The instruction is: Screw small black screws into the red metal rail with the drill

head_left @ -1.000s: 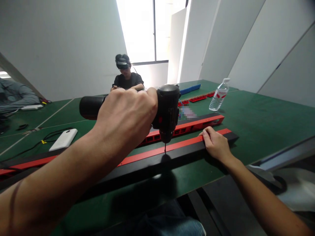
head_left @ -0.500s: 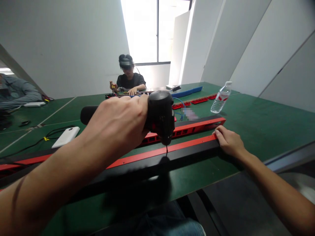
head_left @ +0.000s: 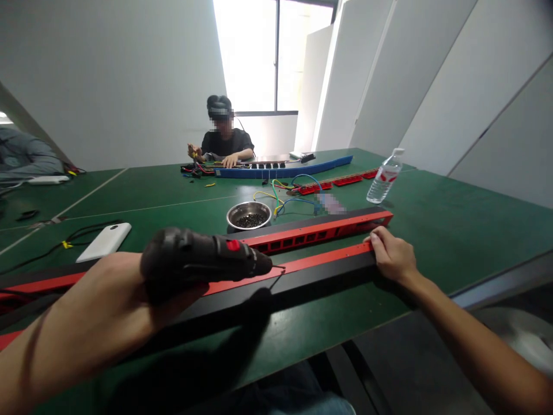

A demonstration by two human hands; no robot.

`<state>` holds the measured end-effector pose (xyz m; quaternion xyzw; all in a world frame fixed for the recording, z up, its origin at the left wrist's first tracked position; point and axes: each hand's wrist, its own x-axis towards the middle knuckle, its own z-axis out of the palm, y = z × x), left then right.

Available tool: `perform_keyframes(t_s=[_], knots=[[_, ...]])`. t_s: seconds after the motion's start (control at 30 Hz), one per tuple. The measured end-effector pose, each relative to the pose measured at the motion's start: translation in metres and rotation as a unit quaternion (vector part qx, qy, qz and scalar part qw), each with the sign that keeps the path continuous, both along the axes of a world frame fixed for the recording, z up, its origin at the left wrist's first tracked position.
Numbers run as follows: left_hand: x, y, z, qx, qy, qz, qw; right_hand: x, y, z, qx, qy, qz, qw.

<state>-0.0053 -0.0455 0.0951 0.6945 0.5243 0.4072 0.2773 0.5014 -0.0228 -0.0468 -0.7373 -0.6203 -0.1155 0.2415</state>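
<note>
My left hand (head_left: 123,294) is wrapped round a black cordless screwdriver (head_left: 199,256), which lies nearly level and points right. Its thin bit ends at the red top strip of a long red-and-black metal bar (head_left: 319,259); whether it touches cannot be made out. At the bar's right end, my right hand (head_left: 394,253) grips the edge with the thumb on top and the fingers partly hidden. Behind the bar lies a second red-and-black housing (head_left: 319,233) with a row of square openings. A steel bowl (head_left: 249,208) of small dark screws stands just beyond it.
A water bottle (head_left: 385,176) stands at the right. At the left is a white power bank (head_left: 104,242) with a black cable. Coloured wires (head_left: 279,199), red strips (head_left: 341,181) and a blue rail (head_left: 294,172) lie farther back. A co-worker (head_left: 227,141) sits across the green table.
My left hand has swung the screwdriver from upright to nearly level and moved left and down, uncovering the screw bowl. My right hand still holds the bar's end.
</note>
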Motion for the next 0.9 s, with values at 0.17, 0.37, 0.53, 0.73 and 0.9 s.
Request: perform_keyframes(t_s=[0.17,0.37,0.53,0.73,0.9], knots=[[0.003,0.008,-0.017,-0.025,0.118,0.017,0.993,-0.048,0.001,0.001,-0.003,-0.013,0.054,0.998],[0.031,0.013,-0.046,-0.112,-0.028,-0.017,0.993,-0.108,-0.007,0.007,0.003,-0.019,0.16,0.987],[0.036,0.011,-0.065,-0.249,-0.207,-0.031,0.946,-0.137,-0.008,0.012,-0.001,-0.022,0.201,0.979],[0.041,0.015,-0.073,-0.275,-0.369,-0.023,0.887,-0.163,-0.003,0.015,-0.027,-0.024,0.196,0.98],[0.043,0.022,-0.078,-0.259,-0.412,-0.025,0.873,-0.177,0.0,0.022,-0.07,-0.03,0.192,0.978]])
